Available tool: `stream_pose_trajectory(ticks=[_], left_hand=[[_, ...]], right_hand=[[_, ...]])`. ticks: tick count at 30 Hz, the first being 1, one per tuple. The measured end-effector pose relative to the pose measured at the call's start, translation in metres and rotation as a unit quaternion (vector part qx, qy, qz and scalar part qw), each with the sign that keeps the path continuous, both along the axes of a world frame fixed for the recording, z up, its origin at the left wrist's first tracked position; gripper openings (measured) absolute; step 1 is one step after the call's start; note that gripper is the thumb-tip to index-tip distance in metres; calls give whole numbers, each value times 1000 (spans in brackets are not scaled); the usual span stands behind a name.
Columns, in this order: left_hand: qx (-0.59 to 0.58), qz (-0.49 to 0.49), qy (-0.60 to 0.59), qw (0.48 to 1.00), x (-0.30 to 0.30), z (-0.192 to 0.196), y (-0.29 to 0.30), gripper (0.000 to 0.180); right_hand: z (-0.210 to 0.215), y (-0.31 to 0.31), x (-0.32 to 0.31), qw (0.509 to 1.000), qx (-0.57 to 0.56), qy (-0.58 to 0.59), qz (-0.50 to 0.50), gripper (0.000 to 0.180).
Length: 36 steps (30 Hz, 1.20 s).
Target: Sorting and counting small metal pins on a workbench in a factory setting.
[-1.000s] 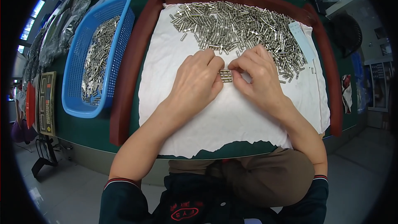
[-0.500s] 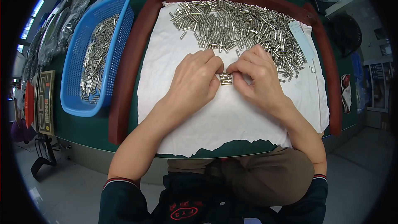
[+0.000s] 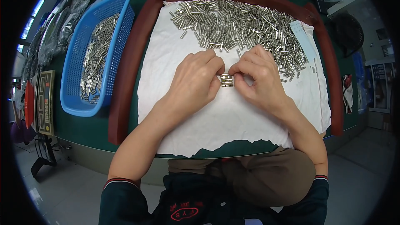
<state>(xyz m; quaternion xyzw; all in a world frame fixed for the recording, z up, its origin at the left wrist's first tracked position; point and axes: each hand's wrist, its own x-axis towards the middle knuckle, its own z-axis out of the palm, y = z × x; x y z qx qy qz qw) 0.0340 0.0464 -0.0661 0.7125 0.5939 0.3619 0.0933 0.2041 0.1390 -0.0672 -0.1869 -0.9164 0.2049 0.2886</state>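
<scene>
Between my two hands sits a small row of short, silvery metal pins [image 3: 226,80], lined up side by side. My left hand [image 3: 196,77] is closed, thumb and fingers pinching the row's left end. At the right end, my right hand [image 3: 260,77] pinches the same row with curled fingers. The fingertips hide the ends of the pins. Just beyond the hands, a large loose pile of similar pins [image 3: 237,23] spreads over a white cloth [image 3: 225,121]. A few single pins lie apart from the pile's near edge.
A dark red wooden frame [image 3: 137,62] borders the cloth on its left, far and right sides. Left of it stands a blue perforated basket [image 3: 66,87] holding more pins. A pale blue paper strip [image 3: 303,39] lies by the pile's right. Plastic bags [image 3: 75,21] crowd the far left.
The row of pins between my fingers has tilted or shifted slightly toward me, showing a bit more of it. Both hands stay almost in place.
</scene>
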Motion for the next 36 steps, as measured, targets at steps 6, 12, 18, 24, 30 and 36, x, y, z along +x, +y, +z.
stream_pose_trajectory(ticks=[6,12,18,24,30,36], left_hand=[[2,5,0,1000,-3,0,-1,12],[7,7,-3,1000,-4,-2,0,11],[-5,18,3,1000,-5,-1,0,10],[-4,23,1,1000,-5,-2,0,10],[2,24,9,1000,-5,-2,1,10],[-1,25,5,1000,-5,-2,1,10]], right_hand=[[4,1,0,1000,9,16,5,9],[3,3,2,999,33,3,31,11],[9,3,3,998,48,15,34,13],[10,6,6,990,87,-6,108,14],[8,10,6,990,91,-9,105,25],[5,10,4,991,107,4,82,16]])
